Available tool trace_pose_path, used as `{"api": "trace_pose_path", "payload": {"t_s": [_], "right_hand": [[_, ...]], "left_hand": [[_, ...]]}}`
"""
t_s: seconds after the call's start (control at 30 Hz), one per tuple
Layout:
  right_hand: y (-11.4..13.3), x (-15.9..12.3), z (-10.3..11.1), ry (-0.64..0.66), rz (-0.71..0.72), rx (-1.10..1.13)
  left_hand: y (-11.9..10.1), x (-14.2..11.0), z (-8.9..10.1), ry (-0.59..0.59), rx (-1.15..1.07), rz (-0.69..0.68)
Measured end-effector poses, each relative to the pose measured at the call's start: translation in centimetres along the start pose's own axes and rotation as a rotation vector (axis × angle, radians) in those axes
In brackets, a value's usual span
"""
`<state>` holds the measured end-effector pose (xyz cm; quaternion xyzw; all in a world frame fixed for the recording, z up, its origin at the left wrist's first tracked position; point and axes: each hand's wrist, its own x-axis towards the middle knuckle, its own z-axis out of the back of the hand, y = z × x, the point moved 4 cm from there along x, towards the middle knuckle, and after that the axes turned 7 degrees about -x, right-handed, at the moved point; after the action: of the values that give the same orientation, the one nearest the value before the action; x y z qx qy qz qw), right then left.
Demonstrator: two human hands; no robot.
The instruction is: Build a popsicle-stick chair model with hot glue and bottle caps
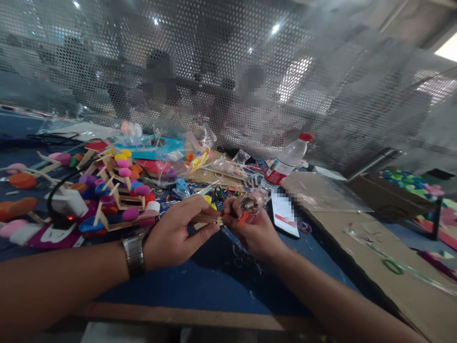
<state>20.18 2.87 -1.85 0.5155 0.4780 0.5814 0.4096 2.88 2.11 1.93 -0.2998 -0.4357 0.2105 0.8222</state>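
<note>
My left hand (174,233), with a metal watch on its wrist, is closed around a small bundle of pale wooden sticks (205,219). The sticks point right, and their ends meet the fingertips of my right hand (253,233). That hand is closed too, around what looks like a hot glue gun (252,201) with a round, grimy end and an orange part (244,218). Most of this tool is hidden by the fingers. Both hands are together above the blue table (214,281).
Colourful caps and wooden stick pieces (121,195) are heaped at left, beside a purple power strip (53,236) with a white plug (69,204). Beyond the right hand are a phone (283,214) and a red-capped bottle (287,162). Cardboard (357,247) lies right; a perforated screen (214,62) stands behind.
</note>
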Motion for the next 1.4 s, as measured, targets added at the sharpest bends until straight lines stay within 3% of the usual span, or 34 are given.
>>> {"api": "trace_pose_path", "payload": {"t_s": [0.4,1.07,1.4], "right_hand": [[-0.19,-0.07,-0.19,0.037,-0.061,0.062],[0.02,-0.12,-0.39,0.053,-0.037,0.024],[-0.79,-0.11,-0.50,0.057,-0.171,0.148]], "left_hand": [[0.02,0.00,0.02,0.009,-0.007,-0.037],[-0.03,0.02,-0.14,0.038,0.013,-0.016],[-0.12,-0.13,0.26,-0.013,-0.029,-0.049]]}}
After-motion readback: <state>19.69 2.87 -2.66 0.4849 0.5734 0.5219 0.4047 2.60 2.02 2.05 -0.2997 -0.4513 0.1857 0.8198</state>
